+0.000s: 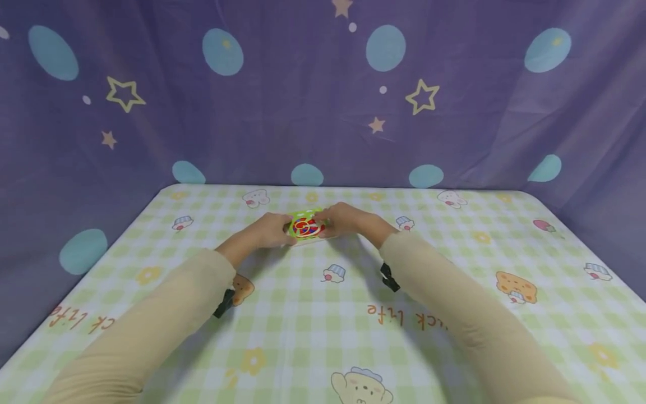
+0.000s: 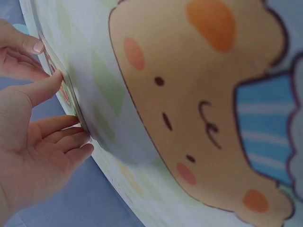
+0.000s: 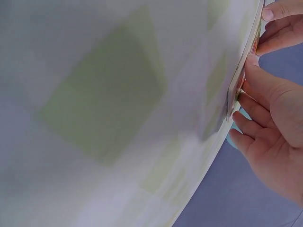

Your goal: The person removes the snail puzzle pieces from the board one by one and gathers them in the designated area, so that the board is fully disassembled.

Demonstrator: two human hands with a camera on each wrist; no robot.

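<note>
A small flat board (image 1: pixel 305 226) with a green, red and blue picture lies near the far side of the table, between the two hands. The left hand (image 1: pixel 275 229) holds its left edge, and the right hand (image 1: pixel 343 219) holds its right edge. In the left wrist view the left hand (image 2: pixel 42 142) has its thumb and fingers at the thin board's edge. From the right wrist view, the right hand (image 3: pixel 279 113) pinches the board edge (image 3: pixel 235 87) between thumb and fingers. Much of the picture is hidden by fingers.
A green and white checked cloth (image 1: pixel 303 314) with cartoon prints covers the table. Behind it hangs a purple curtain (image 1: pixel 313 101) with stars and blue ovals. Dark straps (image 1: pixel 390 278) show beneath the sleeves.
</note>
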